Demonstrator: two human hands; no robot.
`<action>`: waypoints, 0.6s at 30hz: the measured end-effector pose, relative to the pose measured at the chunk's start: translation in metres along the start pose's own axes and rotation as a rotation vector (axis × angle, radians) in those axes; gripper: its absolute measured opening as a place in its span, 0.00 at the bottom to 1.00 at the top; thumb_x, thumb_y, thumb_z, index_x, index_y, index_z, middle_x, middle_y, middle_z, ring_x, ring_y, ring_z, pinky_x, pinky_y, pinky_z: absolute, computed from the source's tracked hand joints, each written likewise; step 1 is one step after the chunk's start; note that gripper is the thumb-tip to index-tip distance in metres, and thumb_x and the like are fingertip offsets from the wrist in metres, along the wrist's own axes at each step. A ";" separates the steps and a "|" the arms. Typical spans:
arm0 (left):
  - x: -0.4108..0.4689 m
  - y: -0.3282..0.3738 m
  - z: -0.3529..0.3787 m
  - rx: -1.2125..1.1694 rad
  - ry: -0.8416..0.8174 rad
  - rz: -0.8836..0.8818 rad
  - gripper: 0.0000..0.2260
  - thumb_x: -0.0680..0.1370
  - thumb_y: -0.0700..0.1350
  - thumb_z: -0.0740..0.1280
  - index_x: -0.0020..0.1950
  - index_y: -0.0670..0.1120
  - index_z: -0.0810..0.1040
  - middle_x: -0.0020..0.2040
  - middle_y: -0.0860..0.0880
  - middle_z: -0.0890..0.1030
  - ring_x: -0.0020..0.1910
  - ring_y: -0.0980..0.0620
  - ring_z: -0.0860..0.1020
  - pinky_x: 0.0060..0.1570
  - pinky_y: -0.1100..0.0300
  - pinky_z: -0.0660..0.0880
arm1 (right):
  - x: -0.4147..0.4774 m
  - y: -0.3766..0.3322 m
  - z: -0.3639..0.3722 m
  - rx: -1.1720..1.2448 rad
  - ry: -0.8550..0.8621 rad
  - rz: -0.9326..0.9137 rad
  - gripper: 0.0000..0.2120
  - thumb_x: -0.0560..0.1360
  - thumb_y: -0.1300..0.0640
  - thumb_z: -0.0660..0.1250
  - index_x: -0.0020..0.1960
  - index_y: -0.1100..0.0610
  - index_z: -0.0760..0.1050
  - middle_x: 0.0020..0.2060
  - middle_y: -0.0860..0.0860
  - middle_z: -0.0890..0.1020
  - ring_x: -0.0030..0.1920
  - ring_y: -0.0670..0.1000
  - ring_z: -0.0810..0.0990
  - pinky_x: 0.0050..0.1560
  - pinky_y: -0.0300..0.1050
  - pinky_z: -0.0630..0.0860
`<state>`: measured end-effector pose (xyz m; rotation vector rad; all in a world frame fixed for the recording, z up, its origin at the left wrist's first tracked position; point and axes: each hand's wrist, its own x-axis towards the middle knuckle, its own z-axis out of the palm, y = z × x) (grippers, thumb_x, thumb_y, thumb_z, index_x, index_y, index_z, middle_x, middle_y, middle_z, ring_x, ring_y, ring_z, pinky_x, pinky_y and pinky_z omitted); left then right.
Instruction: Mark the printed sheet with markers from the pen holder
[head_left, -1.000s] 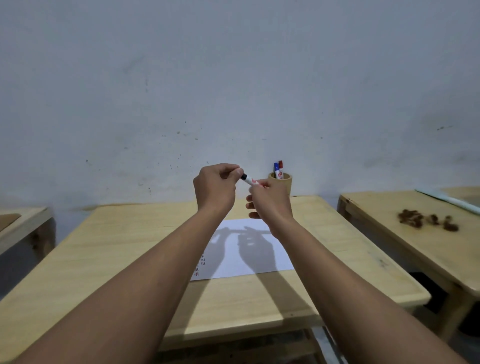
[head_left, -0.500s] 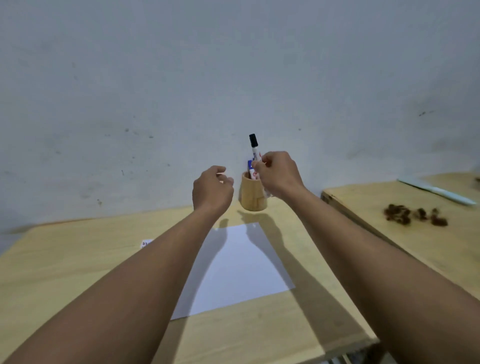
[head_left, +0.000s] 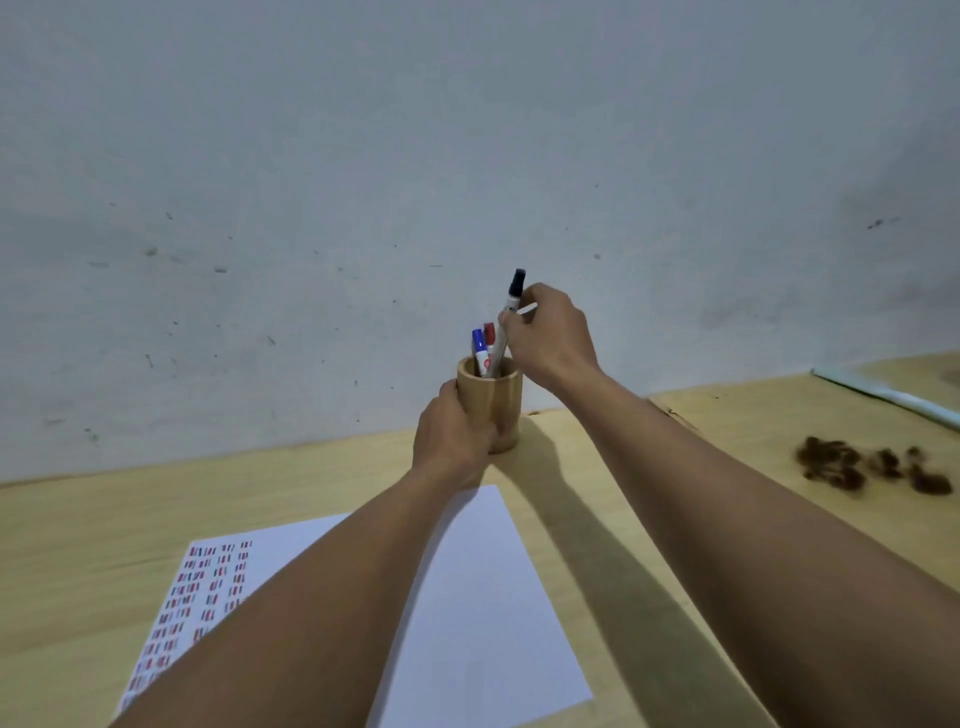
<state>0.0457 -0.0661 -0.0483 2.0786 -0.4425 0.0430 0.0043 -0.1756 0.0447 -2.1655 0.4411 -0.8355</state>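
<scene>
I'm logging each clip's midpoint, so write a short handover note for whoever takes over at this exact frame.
Left hand: wrapped around the wooden pen holder, steadying it on the table.
Right hand: pinching the capped black marker, its lower end inside the holder.
Blue marker and red marker stand in the holder.
Printed sheet lies flat in front of the holder, with red and blue marks over the printed rows at its left edge.
Left: whether the black marker is going in or coming out cannot be told; any marking still due is unclear.
</scene>
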 end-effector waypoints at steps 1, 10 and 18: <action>0.001 -0.002 0.002 -0.008 0.011 0.003 0.23 0.73 0.52 0.73 0.65 0.47 0.73 0.59 0.48 0.81 0.56 0.46 0.79 0.55 0.49 0.78 | 0.001 0.003 0.003 -0.013 -0.030 0.008 0.06 0.81 0.54 0.64 0.54 0.55 0.77 0.41 0.49 0.80 0.36 0.45 0.80 0.39 0.45 0.79; 0.006 -0.009 0.005 -0.015 0.019 0.018 0.20 0.74 0.46 0.70 0.65 0.47 0.73 0.55 0.49 0.82 0.52 0.47 0.80 0.50 0.49 0.79 | 0.001 0.017 0.025 -0.123 -0.213 0.135 0.14 0.76 0.53 0.72 0.35 0.59 0.78 0.29 0.49 0.74 0.31 0.51 0.73 0.31 0.43 0.67; 0.000 0.000 -0.005 0.000 0.014 0.013 0.22 0.79 0.47 0.66 0.73 0.47 0.69 0.62 0.46 0.80 0.60 0.45 0.79 0.52 0.53 0.76 | -0.012 0.006 0.010 -0.094 -0.087 0.112 0.15 0.77 0.53 0.70 0.60 0.59 0.81 0.49 0.53 0.84 0.50 0.56 0.83 0.50 0.50 0.79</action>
